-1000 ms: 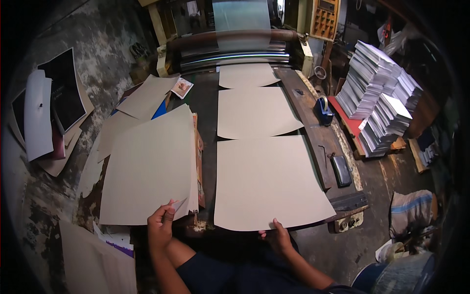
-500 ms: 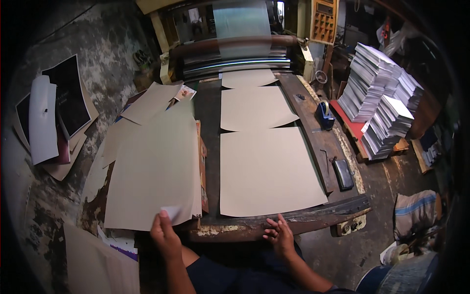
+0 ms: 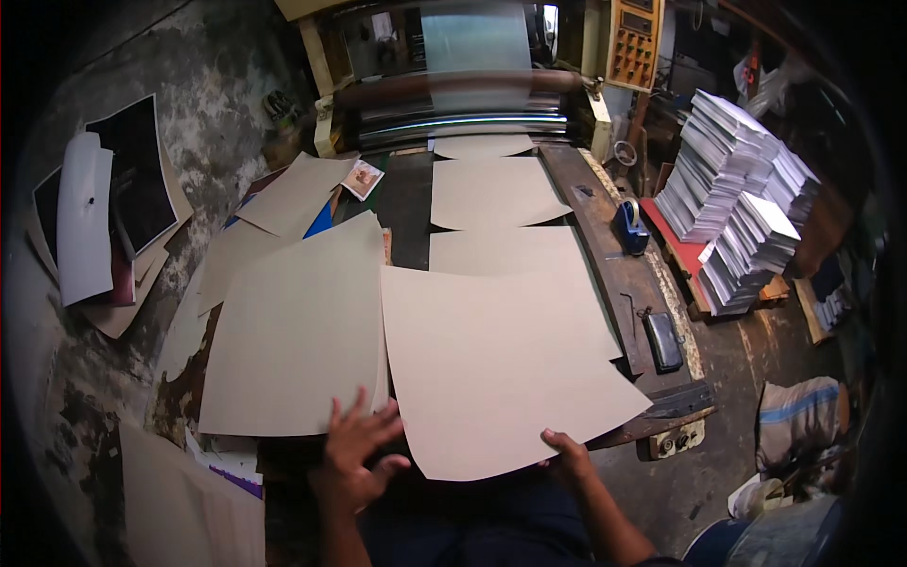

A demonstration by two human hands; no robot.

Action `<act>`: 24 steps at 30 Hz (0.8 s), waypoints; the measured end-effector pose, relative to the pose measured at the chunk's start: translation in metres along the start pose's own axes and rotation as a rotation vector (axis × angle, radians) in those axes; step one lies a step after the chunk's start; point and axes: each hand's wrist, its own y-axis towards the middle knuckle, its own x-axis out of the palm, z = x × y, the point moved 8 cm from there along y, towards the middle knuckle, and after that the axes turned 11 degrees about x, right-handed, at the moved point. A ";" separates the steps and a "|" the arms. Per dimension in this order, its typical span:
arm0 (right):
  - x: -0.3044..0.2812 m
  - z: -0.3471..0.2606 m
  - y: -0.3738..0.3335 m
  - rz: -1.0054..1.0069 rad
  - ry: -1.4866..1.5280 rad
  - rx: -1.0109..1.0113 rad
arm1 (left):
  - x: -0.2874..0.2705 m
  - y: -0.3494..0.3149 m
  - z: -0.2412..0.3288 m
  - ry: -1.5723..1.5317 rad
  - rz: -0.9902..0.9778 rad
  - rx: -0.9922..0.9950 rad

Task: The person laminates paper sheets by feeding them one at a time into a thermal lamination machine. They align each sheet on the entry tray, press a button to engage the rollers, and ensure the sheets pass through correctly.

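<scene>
A large beige paper sheet (image 3: pixel 505 369) hangs over the near edge of the machine's feed table. My right hand (image 3: pixel 567 455) grips its near edge at the right, thumb on top. Fingers spread, my left hand (image 3: pixel 362 454) is beside the sheet's left edge, near the corner of a stack of similar beige sheets (image 3: pixel 293 331). Beneath the held sheet lies another sheet (image 3: pixel 510 250), partly covered. Beyond it, further sheets (image 3: pixel 496 189) run in a line toward the rollers (image 3: pixel 463 123).
A blue tape dispenser (image 3: pixel 630 227), a dark case (image 3: pixel 663 340) and a hex key (image 3: pixel 631 321) lie on the table's right side. Tall paper stacks (image 3: pixel 718 170) stand on a pallet at the right. Loose sheets (image 3: pixel 85 217) lean against the left wall.
A beige sheet has come from the left stack onto the feed table. My right hand has closed on its near edge; my left has let go and opened. The line of sheets has advanced toward the rollers.
</scene>
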 end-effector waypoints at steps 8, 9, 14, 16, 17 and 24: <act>-0.024 0.070 -0.030 0.045 -0.257 0.138 | -0.024 -0.018 -0.070 0.063 0.095 -0.247; -0.025 0.076 -0.031 0.012 -0.270 0.133 | -0.025 -0.021 -0.074 0.024 0.124 -0.286; -0.028 0.094 -0.056 0.044 -0.263 0.167 | -0.024 -0.026 -0.083 -0.044 0.164 -0.326; -0.030 0.100 -0.062 0.038 -0.271 0.177 | -0.024 -0.027 -0.084 -0.087 0.164 -0.350; -0.031 0.102 -0.065 0.031 -0.280 0.185 | -0.024 -0.027 -0.086 -0.125 0.176 -0.368; -0.028 0.105 -0.071 0.048 -0.294 0.177 | -0.023 -0.025 -0.086 -0.225 0.193 -0.401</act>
